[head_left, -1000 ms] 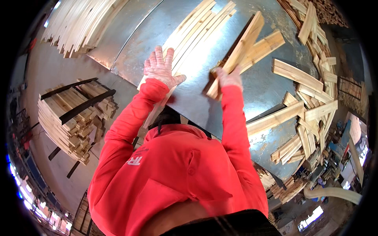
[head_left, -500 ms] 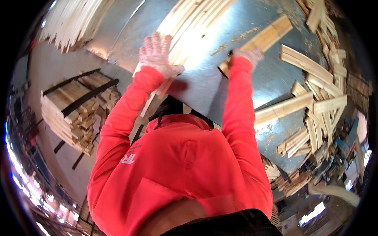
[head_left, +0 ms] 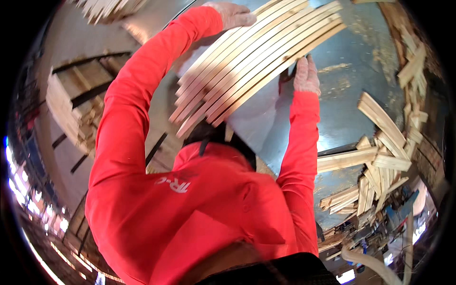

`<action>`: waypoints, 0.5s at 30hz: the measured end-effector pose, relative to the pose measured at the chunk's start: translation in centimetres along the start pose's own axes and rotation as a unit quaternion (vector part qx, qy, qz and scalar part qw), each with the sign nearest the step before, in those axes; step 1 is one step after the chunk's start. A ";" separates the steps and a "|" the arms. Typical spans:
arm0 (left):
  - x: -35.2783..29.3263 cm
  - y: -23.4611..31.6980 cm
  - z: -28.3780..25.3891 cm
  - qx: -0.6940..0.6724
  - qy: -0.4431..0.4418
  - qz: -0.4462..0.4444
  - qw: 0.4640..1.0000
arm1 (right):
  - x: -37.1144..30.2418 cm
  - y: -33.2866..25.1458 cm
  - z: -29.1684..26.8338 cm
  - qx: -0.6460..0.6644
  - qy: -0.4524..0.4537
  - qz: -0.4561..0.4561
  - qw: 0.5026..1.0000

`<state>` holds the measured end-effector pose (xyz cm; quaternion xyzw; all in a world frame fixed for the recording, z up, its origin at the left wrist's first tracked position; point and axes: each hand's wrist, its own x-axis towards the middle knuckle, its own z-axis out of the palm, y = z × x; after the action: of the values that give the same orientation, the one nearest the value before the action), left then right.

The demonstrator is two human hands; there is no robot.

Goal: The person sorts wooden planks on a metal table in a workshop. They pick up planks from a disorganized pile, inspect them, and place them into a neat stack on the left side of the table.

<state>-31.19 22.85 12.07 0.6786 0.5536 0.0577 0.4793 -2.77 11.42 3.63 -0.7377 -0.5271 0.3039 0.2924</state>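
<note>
A row of long, narrow wooden strips [head_left: 259, 59] lies side by side and slanted in front of me, their near ends uneven and reaching past the metal table's near edge. My left hand [head_left: 232, 15] is at the left side of the row, fingers stretched toward the outermost strip and touching it. At the opposite side, my right hand [head_left: 307, 78] has its fingers extended, pointing away from me, close against the right-most strip. Whether its fingertips touch the wood I cannot tell. Neither hand is wrapped round a strip.
Loose wood pieces [head_left: 380, 123] and a longer board [head_left: 346, 159] lie heaped along the right of the metal table [head_left: 342, 109]. Sawdust is scattered there. A strapped stack of timber [head_left: 78, 102] stands on the left, with more strips [head_left: 111, 8] at the far left.
My left hand has moved away and right along the strips, which now lie nearer and farther right. My right hand no longer rests on the single board, which has gone from its place.
</note>
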 end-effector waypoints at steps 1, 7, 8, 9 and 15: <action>3.4 -1.1 0.2 0.066 -0.016 0.048 0.997 | 2.9 1.2 -0.2 -0.073 0.038 -0.088 0.993; 6.9 0.4 3.5 -0.058 -0.011 0.054 0.997 | 7.3 0.9 4.9 0.184 0.004 0.083 0.979; 7.2 -1.3 5.0 -0.147 -0.009 0.060 0.987 | 5.9 -3.4 3.7 0.219 -0.022 0.195 0.956; 8.3 -0.2 4.6 -0.222 -0.012 0.091 0.971 | 7.4 -0.5 4.0 0.374 0.035 0.090 0.922; 5.5 19.7 -5.4 -0.067 0.150 0.401 0.901 | 10.7 -11.4 -13.4 0.491 0.168 -0.126 0.845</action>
<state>-18.70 31.83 26.50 0.7927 0.2945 0.3831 0.3716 3.25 23.26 19.34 -0.4646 -0.3400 0.3549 0.7366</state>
